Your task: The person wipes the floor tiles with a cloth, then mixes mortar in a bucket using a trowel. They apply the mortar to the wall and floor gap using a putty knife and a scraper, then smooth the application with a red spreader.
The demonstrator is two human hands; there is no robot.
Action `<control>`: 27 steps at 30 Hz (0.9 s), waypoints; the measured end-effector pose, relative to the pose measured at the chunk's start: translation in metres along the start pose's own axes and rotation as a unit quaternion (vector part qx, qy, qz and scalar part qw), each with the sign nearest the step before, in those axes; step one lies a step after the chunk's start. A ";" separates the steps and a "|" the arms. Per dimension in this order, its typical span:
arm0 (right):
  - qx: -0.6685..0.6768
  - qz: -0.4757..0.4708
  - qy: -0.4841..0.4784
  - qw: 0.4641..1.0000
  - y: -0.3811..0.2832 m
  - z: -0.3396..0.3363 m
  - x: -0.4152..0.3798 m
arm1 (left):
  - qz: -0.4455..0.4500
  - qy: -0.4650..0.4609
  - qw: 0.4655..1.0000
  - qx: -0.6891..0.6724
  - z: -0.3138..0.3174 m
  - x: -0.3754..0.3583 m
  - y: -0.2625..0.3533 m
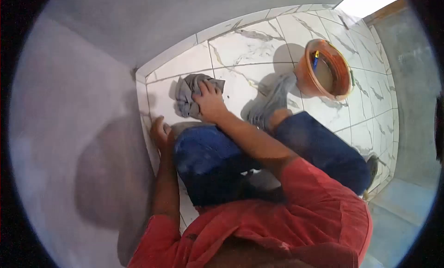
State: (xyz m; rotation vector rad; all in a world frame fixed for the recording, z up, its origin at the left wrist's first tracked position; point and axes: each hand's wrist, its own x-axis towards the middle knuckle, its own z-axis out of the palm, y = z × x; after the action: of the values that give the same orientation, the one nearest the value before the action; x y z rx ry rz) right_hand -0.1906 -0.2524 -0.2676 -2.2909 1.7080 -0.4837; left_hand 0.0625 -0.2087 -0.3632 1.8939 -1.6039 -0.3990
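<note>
My right hand [212, 103] presses down on a crumpled grey cloth [186, 96], its fingers spread over the bunched fabric on the white marbled floor tiles [245, 53]. Close to the corner, my left hand [161, 133] is beside the tiled skirting [143, 99] and my bent knee. Its fingers are slightly curled and apart, and nothing shows in them. Some of that hand's palm is hidden from view.
An orange bucket [305, 71] of murky water stands at the upper right, with a blue-and-yellow handled tool [316, 60] inside. My shoe [263, 113] is on the tiles between cloth and bucket. Grey walls [115, 23] border the floor.
</note>
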 end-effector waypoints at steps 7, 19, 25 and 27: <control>-0.077 0.088 0.055 0.992 0.156 0.051 0.112 | 0.111 -0.046 0.980 0.158 0.016 -0.017 0.011; -0.073 0.380 0.216 0.897 0.304 -0.182 0.144 | 0.098 -0.079 0.977 0.175 0.026 -0.005 0.017; -0.017 0.350 0.035 0.936 0.097 -0.034 0.063 | 0.081 -0.057 0.978 0.184 0.022 -0.014 0.003; -0.081 0.362 0.035 0.928 0.099 0.012 0.048 | 0.085 -0.063 0.981 0.165 0.020 -0.011 0.007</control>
State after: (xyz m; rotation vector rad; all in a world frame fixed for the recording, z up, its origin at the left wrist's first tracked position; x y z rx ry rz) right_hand -0.2606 -0.3270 -0.3107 -1.5503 2.5135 -0.2676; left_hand 0.0428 -0.2037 -0.3752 1.9800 -2.0015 -0.1929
